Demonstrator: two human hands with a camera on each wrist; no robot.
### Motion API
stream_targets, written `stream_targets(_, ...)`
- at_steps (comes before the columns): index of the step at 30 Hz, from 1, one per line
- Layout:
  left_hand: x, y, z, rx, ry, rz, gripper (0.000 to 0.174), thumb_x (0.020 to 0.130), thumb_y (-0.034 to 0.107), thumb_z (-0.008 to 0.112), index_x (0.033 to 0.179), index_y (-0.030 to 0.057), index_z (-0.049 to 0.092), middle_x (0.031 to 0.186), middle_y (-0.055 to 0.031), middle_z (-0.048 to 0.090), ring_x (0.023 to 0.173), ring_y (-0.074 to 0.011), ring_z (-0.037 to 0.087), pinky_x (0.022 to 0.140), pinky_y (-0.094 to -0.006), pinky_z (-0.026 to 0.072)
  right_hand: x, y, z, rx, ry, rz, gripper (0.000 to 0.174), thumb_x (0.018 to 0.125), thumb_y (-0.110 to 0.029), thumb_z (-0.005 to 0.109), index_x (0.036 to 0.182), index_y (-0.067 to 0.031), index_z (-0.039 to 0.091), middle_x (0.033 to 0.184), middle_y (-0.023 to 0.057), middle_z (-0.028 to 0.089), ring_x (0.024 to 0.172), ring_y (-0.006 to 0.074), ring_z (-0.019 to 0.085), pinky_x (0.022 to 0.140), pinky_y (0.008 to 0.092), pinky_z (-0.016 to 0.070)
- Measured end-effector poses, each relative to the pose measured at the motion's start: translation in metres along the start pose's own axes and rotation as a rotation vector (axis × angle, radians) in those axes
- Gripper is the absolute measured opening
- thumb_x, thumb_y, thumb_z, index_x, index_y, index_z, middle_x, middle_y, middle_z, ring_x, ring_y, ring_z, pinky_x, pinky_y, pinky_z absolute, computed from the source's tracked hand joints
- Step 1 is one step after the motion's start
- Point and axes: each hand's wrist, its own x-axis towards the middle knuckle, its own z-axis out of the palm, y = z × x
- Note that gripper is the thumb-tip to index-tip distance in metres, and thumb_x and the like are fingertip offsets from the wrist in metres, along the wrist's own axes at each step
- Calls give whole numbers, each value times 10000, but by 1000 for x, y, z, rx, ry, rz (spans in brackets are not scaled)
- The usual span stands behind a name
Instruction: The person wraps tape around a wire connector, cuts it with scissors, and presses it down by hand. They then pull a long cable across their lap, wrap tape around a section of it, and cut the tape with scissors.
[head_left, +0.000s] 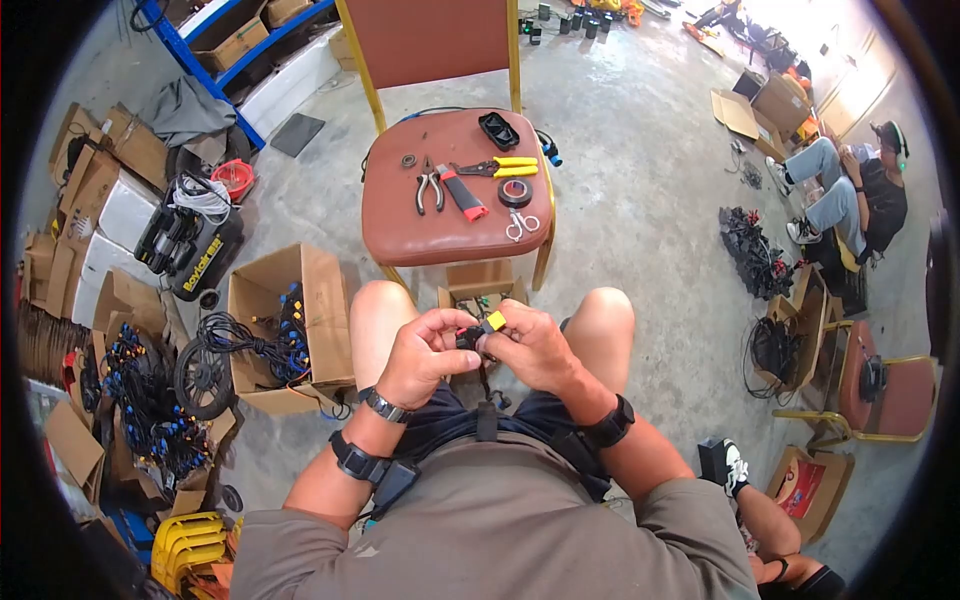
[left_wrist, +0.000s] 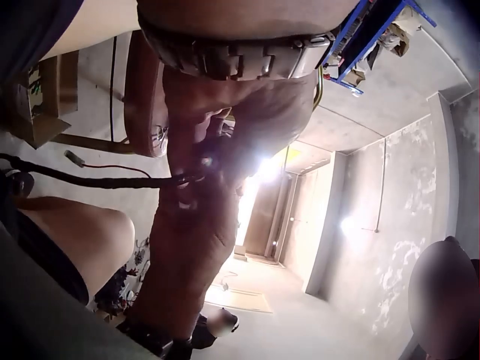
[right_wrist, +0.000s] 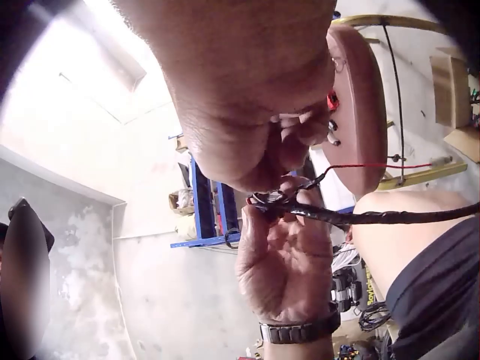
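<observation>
Both hands meet over the person's lap. A black-wrapped wiring harness (right_wrist: 352, 217) runs up between them, with a thin red wire (right_wrist: 367, 166) branching off. The left hand (head_left: 435, 350) pinches the harness's dark end (head_left: 468, 338) between thumb and fingers. Opposite it, the right hand (head_left: 537, 347) grips the same end, and a small yellow piece (head_left: 495, 321) shows at its thumb and forefinger. In the right wrist view the fingertips of both hands come together at the harness end, partly hiding it. The harness (left_wrist: 97, 178) hangs down toward the lap in the left wrist view.
Ahead, a chair seat (head_left: 400, 228) bears pliers (head_left: 429, 188), a wire stripper (head_left: 500, 167), black tape (head_left: 515, 192) and scissors (head_left: 522, 228). An open carton (head_left: 255, 385) of cables stands left, a small carton (head_left: 480, 275) under the chair. Other people sit at the right.
</observation>
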Motion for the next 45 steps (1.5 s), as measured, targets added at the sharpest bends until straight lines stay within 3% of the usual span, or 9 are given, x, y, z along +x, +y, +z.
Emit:
stream_targets(8, -6, -13, -6, -43, 105, 54, 283, 811, -80, 701, 1072, -4, 622, 921, -71, 680, 810, -168, 688, 722, -282, 574, -7, -2, 6, 237, -50, 147, 149, 873, -90, 647, 785, 15, 589, 646, 35, 572, 573, 74, 537, 486, 270, 417)
stream_targets(15, 1, -23, -2, 169, 158, 215, 272, 791, -37, 751, 1036, -3, 639, 833, -35, 633, 758, -118, 657, 633, -242, 553, -18, 2, 7, 431, -99, 346, 144, 910, -134, 602, 808, -39, 636, 673, -70, 548, 638, 29, 495, 559, 219, 397)
stream_targets(20, 4, -32, -9, 225, 151, 101, 238, 803, -28, 744, 1016, 0, 641, 842, -33, 644, 719, -98, 644, 637, -234, 536, -26, 7, 8, 534, -63, 425, 147, 921, -131, 594, 801, -61, 643, 684, -87, 528, 626, 17, 465, 552, 205, 364)
stream_targets(25, 5, -30, -9, 86, 91, 22, 228, 826, -10, 733, 1036, 3, 645, 809, -16, 648, 694, -86, 638, 623, -221, 520, -30, 5, 4, 528, -86, 416, 81, 931, -99, 615, 900, -37, 657, 770, -48, 593, 678, 38, 508, 616, 215, 422)
stream_targets(34, 7, -19, -11, 43, 8, -46, 261, 855, 45, 727, 1097, 0, 640, 889, -51, 682, 788, -117, 678, 660, -225, 534, -38, 7, -17, 159, -91, 260, 256, 860, -35, 690, 1108, -29, 623, 854, 14, 631, 734, 72, 567, 629, 262, 479)
stream_targets(36, 9, -15, -11, 40, -1, -57, 270, 862, 57, 722, 1111, 1, 636, 912, -58, 680, 794, -135, 685, 653, -229, 542, -32, -9, -17, -98, 106, 15, 372, 795, 23, 688, 1152, -56, 615, 866, 60, 620, 723, 154, 614, 605, 298, 499)
stream_targets(37, 11, -11, -7, 2, -37, -70, 273, 867, 61, 718, 1119, 2, 633, 926, -58, 679, 800, -141, 689, 648, -229, 542, -27, -10, -18, -100, 104, 17, 372, 795, 23, 688, 1152, -56, 615, 866, 60, 620, 723, 154, 614, 605, 298, 499)
stream_targets(39, 14, -10, -3, -34, -76, -75, 276, 872, 64, 714, 1127, 4, 630, 939, -59, 678, 806, -147, 692, 643, -229, 542, -15, -12, -20, -368, 142, -335, 449, 743, 64, 657, 1168, -77, 620, 869, 103, 606, 715, 243, 630, 601, 331, 515)
stream_targets(45, 19, -11, -5, -81, -125, -178, 285, 897, 102, 695, 1156, 10, 618, 954, -57, 680, 820, -159, 695, 628, -229, 539, -7, -3, -23, -444, 36, -482, 394, 700, 53, 662, 1073, -74, 672, 842, 83, 599, 730, 252, 629, 599, 354, 522)
